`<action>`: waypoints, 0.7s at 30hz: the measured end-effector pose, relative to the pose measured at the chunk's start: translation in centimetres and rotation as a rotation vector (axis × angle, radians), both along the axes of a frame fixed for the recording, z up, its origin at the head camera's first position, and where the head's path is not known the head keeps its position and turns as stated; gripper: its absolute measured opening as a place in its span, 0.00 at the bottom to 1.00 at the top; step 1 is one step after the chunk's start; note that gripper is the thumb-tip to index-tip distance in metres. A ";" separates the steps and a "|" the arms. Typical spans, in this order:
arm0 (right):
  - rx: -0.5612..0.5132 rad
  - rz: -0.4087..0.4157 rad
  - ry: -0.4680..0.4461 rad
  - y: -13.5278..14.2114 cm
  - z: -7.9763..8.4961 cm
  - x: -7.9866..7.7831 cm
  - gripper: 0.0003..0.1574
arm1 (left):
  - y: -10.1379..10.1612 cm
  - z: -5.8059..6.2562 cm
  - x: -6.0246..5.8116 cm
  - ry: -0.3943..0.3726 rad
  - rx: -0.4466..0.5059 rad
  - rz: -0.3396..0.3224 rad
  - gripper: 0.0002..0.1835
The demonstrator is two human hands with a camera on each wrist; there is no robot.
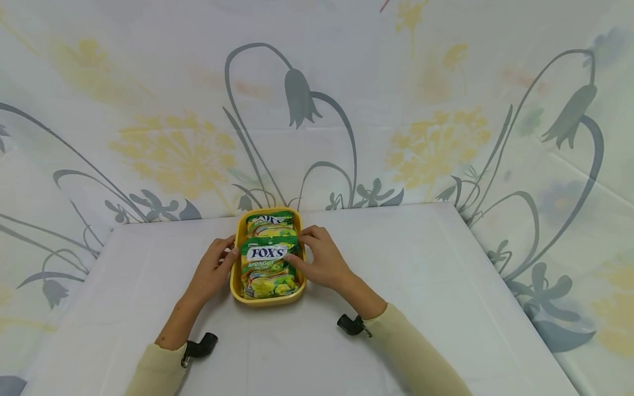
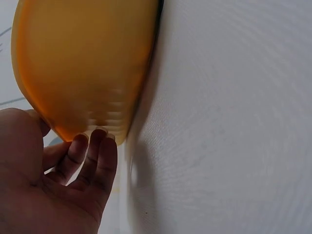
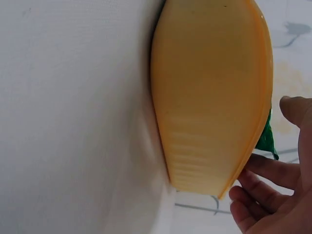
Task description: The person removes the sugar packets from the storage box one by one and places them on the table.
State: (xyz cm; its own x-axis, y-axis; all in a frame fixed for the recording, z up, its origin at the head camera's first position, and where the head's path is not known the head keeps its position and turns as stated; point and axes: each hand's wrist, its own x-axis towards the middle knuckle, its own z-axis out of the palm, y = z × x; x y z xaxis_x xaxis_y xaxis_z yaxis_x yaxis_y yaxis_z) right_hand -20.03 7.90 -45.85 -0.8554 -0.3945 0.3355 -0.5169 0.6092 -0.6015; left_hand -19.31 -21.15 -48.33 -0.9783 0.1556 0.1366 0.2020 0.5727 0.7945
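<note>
A yellow plastic basket (image 1: 269, 302) stands on the white table with two green candy bags in it. The front bag (image 1: 264, 272), marked FOX'S, overlaps the rear bag (image 1: 272, 231). My left hand (image 1: 210, 270) holds the basket's left side, its thumb at the rim and fingertips against the outer wall (image 2: 87, 63). At the right side, my right hand (image 1: 327, 261) has its fingers by the rim and its thumb stretched over the front bag. The right wrist view shows that thumb apart from the wall (image 3: 209, 92), and a green bag corner (image 3: 266, 139) sticking past the rim.
The white tabletop (image 1: 421, 258) spreads out around the basket. A floral cloth backdrop (image 1: 322, 137) rises behind the table's far edge, close to the basket. Black wrist cameras (image 1: 200, 346) sit at both sleeve cuffs.
</note>
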 end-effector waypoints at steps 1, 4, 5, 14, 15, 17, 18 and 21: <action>0.003 0.001 0.002 -0.1 0.0 0.0 0.29 | 0.0 0.0 0.0 -0.003 -0.002 -0.002 0.28; 0.008 0.007 0.018 -0.5 0.0 0.0 0.27 | 0.1 0.1 0.1 -0.015 0.000 -0.001 0.28; 0.004 0.012 0.024 -0.7 0.0 0.0 0.27 | 0.1 0.1 0.1 -0.018 -0.001 0.000 0.28; 0.015 0.009 0.085 -1.5 0.0 0.3 0.26 | 0.0 -0.1 -0.1 -0.020 -0.004 0.009 0.28; 0.019 0.009 0.088 -1.5 0.0 0.4 0.26 | 0.0 -0.2 -0.1 -0.021 -0.005 0.012 0.28; 0.018 0.008 0.090 -1.6 0.2 0.6 0.26 | 0.0 -0.3 -0.2 -0.021 -0.010 0.012 0.28; 0.018 0.005 0.087 -1.6 0.2 0.7 0.25 | 0.0 -0.3 -0.2 -0.019 -0.013 0.012 0.28; 0.007 0.005 0.053 -1.7 0.6 1.2 0.24 | 0.0 -0.5 -0.2 -0.007 -0.015 0.007 0.28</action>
